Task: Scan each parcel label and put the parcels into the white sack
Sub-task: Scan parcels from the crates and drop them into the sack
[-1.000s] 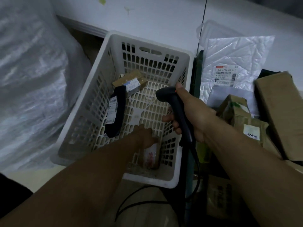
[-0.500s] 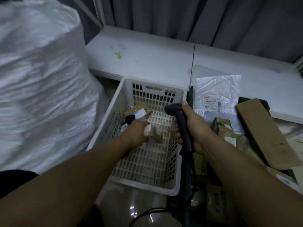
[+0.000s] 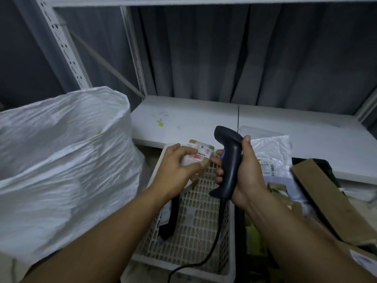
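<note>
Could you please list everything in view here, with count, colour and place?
white perforated plastic basket: one, white, centre foreground.
white woven plastic sack: one, white, left of the basket.
small brown cardboard parcel: one, brown with white label, held above the basket.
black handheld barcode scanner: one, black, raised beside the parcel.
black flat parcel: one, black with white label, inside the basket.
white plastic mailer bag: one, white, on the shelf board at right.
brown cardboard boxes: several, brown, piled at far right.
grey curtain: one, grey, behind the shelf.
left hand: one, holds the small parcel.
right hand: one, grips the scanner.
</note>
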